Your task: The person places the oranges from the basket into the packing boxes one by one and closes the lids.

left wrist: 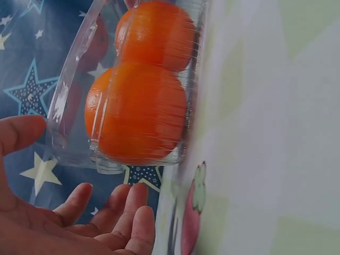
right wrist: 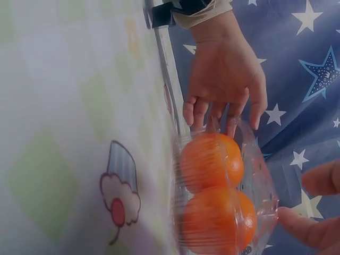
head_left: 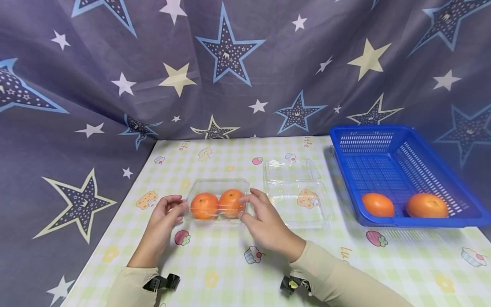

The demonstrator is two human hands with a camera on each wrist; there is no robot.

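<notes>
Starry curtain (head_left: pixel 230 111) hangs behind the table (head_left: pixel 215 260), which has a checked cloth on. Blue basket (head_left: pixel 347 183) sits along the table's R edge, up by the back R corner. L of that, an open clear box (head_left: pixel 293 182), lid laid back twd the table's back edge. Next L, approx mid-table, the filled box (head_left: pixel 218 186): long axis runs side to side, parallel w/ the back edge, directly btwn both hands. R hand (head_left: pixel 268 224) looks nearer: thumb & finger spread apart at the box's R end, a fingertip touching the lid. L hand (head_left: pixel 163 219) is just beside the L end, fingers loose & apart, pinching nothing; can't tell if its thumb touches. Lid's over the fruit, can't tell if it's fully seated. I'd say the R end is the tight one, w/ the open box close behind that hand; basket's well apart. Smallest: R basket orange (head_left: pixel 427 205) & L basket orange (head_left: pixel 377 205) by the basket's front edge, then L boxed orange (head_left: pixel 204 206) & R boxed orange (head_left: pixel 231 203), side by side
</notes>
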